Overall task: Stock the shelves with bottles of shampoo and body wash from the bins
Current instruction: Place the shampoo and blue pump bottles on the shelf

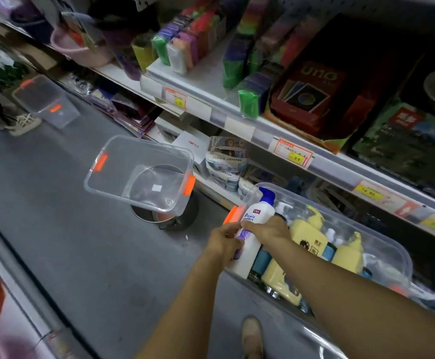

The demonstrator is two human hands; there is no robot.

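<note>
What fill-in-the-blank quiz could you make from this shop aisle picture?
1. The left hand and right hand together grip a white bottle whose pump top is ____.
2. Most of the other bottles lying in the full bin are ____ in colour.
3. The empty bin further up the aisle has ____ handles.
Missing words: blue; yellow; orange.

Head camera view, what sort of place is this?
Most likely a retail shop aisle: the white metal shelf edge carries yellow price tags, a red UNO card-game box sits on display, and a white pump shampoo bottle is held at a clear plastic bin of bottles.
</note>
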